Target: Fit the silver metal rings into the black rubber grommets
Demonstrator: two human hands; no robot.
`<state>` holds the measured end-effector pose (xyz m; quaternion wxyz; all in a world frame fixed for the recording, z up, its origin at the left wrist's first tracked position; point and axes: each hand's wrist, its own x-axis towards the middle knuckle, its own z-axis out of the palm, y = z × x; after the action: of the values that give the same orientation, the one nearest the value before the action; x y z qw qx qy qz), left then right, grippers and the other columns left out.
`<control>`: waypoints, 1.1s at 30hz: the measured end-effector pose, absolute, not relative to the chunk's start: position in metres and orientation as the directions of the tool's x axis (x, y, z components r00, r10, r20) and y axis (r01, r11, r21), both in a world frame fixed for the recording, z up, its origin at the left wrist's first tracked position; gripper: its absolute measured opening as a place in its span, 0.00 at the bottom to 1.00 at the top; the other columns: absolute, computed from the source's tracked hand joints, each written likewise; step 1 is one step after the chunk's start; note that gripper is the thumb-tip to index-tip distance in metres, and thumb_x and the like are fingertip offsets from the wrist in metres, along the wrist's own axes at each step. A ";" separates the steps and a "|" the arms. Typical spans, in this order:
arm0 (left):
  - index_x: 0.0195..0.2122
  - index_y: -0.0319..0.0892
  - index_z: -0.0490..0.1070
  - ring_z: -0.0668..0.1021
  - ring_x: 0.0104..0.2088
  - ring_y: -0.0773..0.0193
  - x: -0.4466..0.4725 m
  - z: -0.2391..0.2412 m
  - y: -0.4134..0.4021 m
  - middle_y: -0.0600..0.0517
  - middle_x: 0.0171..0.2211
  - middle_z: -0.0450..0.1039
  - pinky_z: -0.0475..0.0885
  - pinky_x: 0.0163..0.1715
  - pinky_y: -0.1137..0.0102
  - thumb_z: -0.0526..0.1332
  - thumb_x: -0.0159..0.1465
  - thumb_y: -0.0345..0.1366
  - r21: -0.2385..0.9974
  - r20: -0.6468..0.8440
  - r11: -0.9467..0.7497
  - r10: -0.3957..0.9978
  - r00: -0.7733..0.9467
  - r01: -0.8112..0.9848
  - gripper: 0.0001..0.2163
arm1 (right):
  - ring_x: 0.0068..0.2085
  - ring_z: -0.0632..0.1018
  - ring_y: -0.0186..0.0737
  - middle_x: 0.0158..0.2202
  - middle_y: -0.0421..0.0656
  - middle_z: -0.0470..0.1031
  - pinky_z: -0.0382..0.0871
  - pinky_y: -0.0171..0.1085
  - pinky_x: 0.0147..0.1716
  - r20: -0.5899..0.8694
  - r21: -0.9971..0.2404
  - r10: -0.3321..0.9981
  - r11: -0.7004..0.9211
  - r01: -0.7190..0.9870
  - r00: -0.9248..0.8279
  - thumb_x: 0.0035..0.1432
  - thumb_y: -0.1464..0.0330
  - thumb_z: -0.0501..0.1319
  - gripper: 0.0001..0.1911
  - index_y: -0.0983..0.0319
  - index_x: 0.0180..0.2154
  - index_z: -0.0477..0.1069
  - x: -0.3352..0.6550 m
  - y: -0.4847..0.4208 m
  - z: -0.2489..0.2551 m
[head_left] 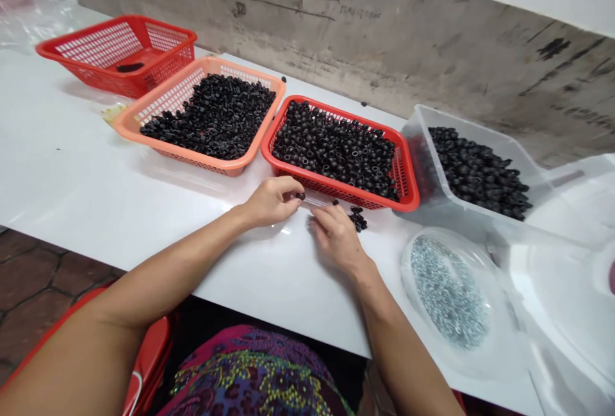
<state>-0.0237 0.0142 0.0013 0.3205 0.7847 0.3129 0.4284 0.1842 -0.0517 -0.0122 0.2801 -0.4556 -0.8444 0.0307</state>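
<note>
Centre of frame: from my remote viewpoint, the left hand (275, 201) pinches a small black piece (300, 196) between thumb and fingers, just in front of the red basket (410, 179). The right hand (334, 230), right of centre, has bent fingers; I cannot tell whether they hold anything. With so slight a fingertip grip, I judge, the piece could slip and roll across the smooth table (269, 268). An outward swing of my right hand could scatter the loose pieces (358, 218) beside it.

White table (269, 268): baskets (409, 175), clear bin (427, 175), black pieces (358, 219).
</note>
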 end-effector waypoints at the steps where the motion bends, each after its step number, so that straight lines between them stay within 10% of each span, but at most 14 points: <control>1: 0.34 0.36 0.76 0.71 0.24 0.70 -0.023 0.004 0.012 0.53 0.26 0.73 0.66 0.25 0.75 0.61 0.57 0.28 0.841 0.392 -0.510 0.803 0.449 0.178 0.05 | 0.39 0.72 0.48 0.37 0.50 0.76 0.70 0.46 0.40 0.463 -0.318 0.791 0.569 0.759 -0.400 0.63 0.74 0.56 0.09 0.64 0.42 0.74 0.188 -0.051 -0.012; 6: 0.36 0.36 0.78 0.70 0.24 0.70 -0.026 0.012 0.011 0.55 0.24 0.71 0.65 0.25 0.75 0.65 0.52 0.30 0.970 0.045 -0.192 0.744 0.667 0.149 0.10 | 0.39 0.72 0.49 0.34 0.49 0.75 0.69 0.46 0.40 0.463 -0.305 0.816 0.513 0.802 -0.346 0.63 0.73 0.55 0.11 0.62 0.41 0.76 0.204 -0.049 -0.011; 11: 0.31 0.37 0.78 0.69 0.24 0.69 -0.030 0.011 0.013 0.56 0.22 0.70 0.63 0.25 0.74 0.66 0.49 0.27 0.935 -0.140 -0.241 0.423 0.895 0.260 0.07 | 0.39 0.69 0.49 0.36 0.50 0.75 0.66 0.45 0.41 0.417 -0.205 0.862 0.399 0.894 -0.289 0.63 0.74 0.54 0.12 0.62 0.40 0.77 0.204 -0.047 -0.013; 33: 0.28 0.37 0.75 0.70 0.26 0.69 -0.037 0.012 0.026 0.56 0.24 0.71 0.64 0.28 0.73 0.64 0.50 0.28 0.940 -0.128 -0.169 0.630 0.766 0.296 0.04 | 0.51 0.66 0.56 0.52 0.55 0.74 0.61 0.49 0.44 0.221 0.018 0.926 0.309 0.951 -0.305 0.62 0.78 0.55 0.19 0.62 0.52 0.74 0.167 -0.032 -0.017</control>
<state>-0.0371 0.0256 0.0115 0.5661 0.7501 0.3085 0.1475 0.1673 -0.0323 -0.0169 0.0849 -0.5834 -0.8045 -0.0726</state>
